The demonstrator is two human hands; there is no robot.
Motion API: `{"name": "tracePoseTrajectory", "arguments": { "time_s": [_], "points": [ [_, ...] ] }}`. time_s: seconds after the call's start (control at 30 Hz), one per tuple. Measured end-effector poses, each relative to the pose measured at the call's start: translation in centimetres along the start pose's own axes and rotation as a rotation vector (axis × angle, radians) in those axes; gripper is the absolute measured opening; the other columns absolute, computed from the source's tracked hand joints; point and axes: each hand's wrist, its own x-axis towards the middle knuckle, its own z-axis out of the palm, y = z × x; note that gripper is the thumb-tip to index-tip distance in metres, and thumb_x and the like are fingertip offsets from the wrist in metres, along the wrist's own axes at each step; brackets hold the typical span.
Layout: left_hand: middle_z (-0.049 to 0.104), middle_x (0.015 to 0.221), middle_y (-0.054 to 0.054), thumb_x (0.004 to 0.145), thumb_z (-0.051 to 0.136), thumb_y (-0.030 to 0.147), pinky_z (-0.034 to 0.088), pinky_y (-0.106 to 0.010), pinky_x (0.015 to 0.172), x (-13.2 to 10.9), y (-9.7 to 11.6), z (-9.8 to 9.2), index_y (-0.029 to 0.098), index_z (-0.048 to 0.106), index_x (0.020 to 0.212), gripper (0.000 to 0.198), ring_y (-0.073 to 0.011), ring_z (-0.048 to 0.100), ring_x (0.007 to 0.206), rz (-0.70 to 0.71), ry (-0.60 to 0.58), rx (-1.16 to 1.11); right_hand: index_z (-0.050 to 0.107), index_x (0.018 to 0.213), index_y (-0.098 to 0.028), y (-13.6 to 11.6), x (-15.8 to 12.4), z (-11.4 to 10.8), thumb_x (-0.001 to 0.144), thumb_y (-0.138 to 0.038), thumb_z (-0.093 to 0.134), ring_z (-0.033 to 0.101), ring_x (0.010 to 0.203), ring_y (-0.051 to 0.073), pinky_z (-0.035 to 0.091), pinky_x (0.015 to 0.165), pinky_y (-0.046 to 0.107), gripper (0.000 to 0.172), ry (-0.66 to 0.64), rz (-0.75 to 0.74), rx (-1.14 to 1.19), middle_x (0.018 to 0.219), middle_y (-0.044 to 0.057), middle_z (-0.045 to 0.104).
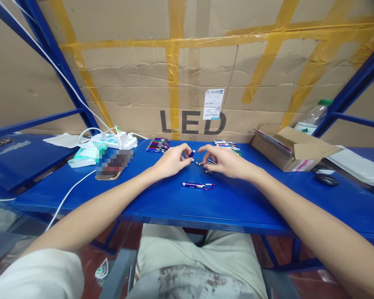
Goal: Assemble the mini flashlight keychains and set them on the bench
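Observation:
In the middle of the blue table, my left hand (173,161) is closed, thumb and fingers pinching a short dark-blue metal tube (192,154), which looks like part of a pen-shaped flashlight. My right hand (221,161) faces it across a small gap, with the index finger raised and the thumb and another finger bent together. Something silvery shows among the fingers, too small to name. Small button cells (199,163) lie between the hands, several of them by my right fingertips. Nearer me lies a purple pen-shaped flashlight (193,185) with a carabiner clip.
Bundled pen-shaped flashlights lie behind my left hand (157,145) and my right hand (227,144). On the left are a phone (114,165) and a white power strip (120,140). An open cardboard box (288,151) and a black mouse (326,179) stand right. A large carton (127,83) closes off the back.

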Motion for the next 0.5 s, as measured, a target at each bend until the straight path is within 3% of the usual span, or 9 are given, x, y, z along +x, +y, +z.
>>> {"name": "tracePoseTrajectory", "arguments": {
  "time_s": [0.2,0.5],
  "points": [
    [0.077,0.097,-0.002,0.096,0.072,0.029,0.052,-0.031,0.078,-0.3,0.6,0.0,0.022,0.069,0.107,0.014,-0.019,0.071,0.083,0.066,-0.11,0.004,0.056,0.147,-0.024,-0.6,0.0,-0.1,0.095,-0.027,0.068,0.065,0.081,0.021,0.05,0.082,0.035,0.054,0.262,-0.037,0.053,0.109,0.005,0.081],
    [0.078,0.1,-0.003,0.098,0.071,0.031,0.053,-0.032,0.079,-0.4,1.2,-0.1,0.022,0.071,0.108,0.014,-0.0192,0.071,0.084,0.138,-0.114,-0.025,0.054,0.151,-0.026,-0.6,0.0,0.2,0.097,-0.028,0.069,0.066,0.083,0.021,0.052,0.084,0.037,0.055,0.264,-0.082,0.103,0.112,0.004,0.08]
  ]
}}
